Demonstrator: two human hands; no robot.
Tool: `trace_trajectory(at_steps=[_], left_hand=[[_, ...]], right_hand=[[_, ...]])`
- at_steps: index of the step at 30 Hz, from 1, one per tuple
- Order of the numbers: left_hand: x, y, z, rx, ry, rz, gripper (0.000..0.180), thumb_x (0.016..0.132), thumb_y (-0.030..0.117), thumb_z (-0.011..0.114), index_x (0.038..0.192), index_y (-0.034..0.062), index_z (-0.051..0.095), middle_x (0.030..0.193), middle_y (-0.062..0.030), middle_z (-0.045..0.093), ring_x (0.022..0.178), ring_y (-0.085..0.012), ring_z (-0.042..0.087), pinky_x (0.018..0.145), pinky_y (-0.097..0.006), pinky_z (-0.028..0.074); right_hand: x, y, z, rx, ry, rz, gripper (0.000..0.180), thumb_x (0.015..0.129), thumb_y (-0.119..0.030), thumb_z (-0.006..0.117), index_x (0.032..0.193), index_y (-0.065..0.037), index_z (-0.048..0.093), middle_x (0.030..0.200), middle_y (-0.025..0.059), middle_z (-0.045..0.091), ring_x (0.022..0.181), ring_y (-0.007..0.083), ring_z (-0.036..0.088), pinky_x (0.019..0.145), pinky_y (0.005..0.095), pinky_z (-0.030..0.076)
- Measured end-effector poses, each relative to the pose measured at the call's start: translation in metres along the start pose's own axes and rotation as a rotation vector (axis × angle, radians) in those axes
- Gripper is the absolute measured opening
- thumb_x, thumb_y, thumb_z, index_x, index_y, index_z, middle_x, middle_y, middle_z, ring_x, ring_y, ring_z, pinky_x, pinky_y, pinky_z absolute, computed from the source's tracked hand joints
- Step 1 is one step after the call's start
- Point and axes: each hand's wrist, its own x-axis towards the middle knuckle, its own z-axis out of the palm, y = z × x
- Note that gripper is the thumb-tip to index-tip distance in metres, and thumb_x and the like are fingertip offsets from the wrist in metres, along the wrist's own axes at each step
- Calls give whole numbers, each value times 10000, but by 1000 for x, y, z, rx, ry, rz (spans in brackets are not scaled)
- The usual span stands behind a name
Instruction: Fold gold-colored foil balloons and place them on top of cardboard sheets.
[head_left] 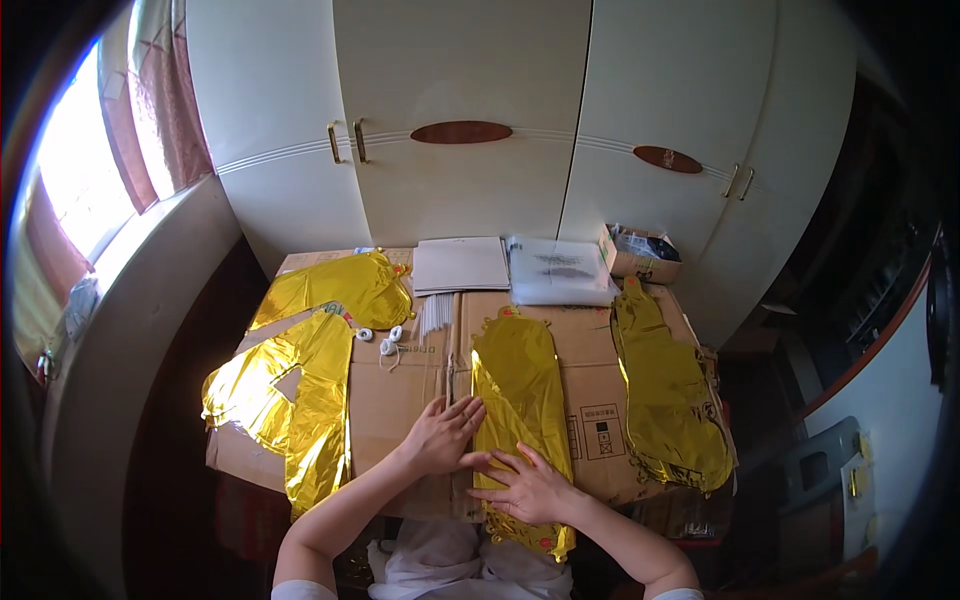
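A flat, uninflated gold foil balloon (520, 370) lies lengthwise in front of me, its near end reaching past the table edge over my lap. At its left edge, my left hand (445, 437) rests with the fingers stretched out and close together. Spread fingers of my right hand (530, 488) lie flat on the foil lower down. The two hands almost meet at the fingertips, and neither grips anything. To the right is another gold foil balloon (665, 390). On the left lie a gold foil balloon with a triangular opening (320, 370) and, behind it, a curved one (340, 285).
Flattened cardboard (400, 400) covers the table. Small white ribbon rolls (388, 347) lie left of centre, near thin white sticks (437, 312). Along the back are a stack of pale sheets (461, 265), clear plastic bags (560, 272) and a small filled carton (642, 262). Cabinets (460, 60) stand behind.
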Motion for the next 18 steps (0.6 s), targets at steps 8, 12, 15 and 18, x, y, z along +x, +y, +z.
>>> trace_trajectory(at_steps=[8, 12, 15, 18], left_hand=[[32, -42, 7, -138, -119, -149, 707, 944, 614, 327, 1466, 138, 350, 1515, -38, 350, 1437, -240, 231, 1138, -555, 141], [45, -59, 15, -119, -152, -188, 676, 952, 614, 299, 1477, 189, 333, 1528, -7, 327, 1445, -250, 204, 1146, -553, 115], [53, -67, 18, -110, -155, -221, 663, 957, 606, 296, 1478, 198, 332, 1531, 3, 322, 1447, -248, 200, 1150, -550, 106], [59, -73, 18, -92, -189, -244, 703, 931, 631, 336, 1485, 199, 313, 1534, 5, 315, 1448, -243, 194, 1154, -547, 94]], right_hand=[[-1, 1, 1, 20, 19, -11, 410, 980, -433, 405, 1389, -445, 414, 1504, -9, 357, 1399, 270, 295, 1136, 566, 172], [-1, 2, 3, 40, 28, -12, 412, 978, -428, 412, 1390, -443, 415, 1504, -7, 357, 1401, 273, 292, 1135, 567, 177], [0, 2, 2, 38, 26, -14, 411, 978, -425, 415, 1388, -440, 420, 1504, -6, 357, 1403, 274, 288, 1134, 567, 178], [0, 2, 2, 34, 12, -13, 412, 978, -421, 416, 1389, -436, 420, 1506, -5, 353, 1405, 275, 285, 1135, 566, 178]])
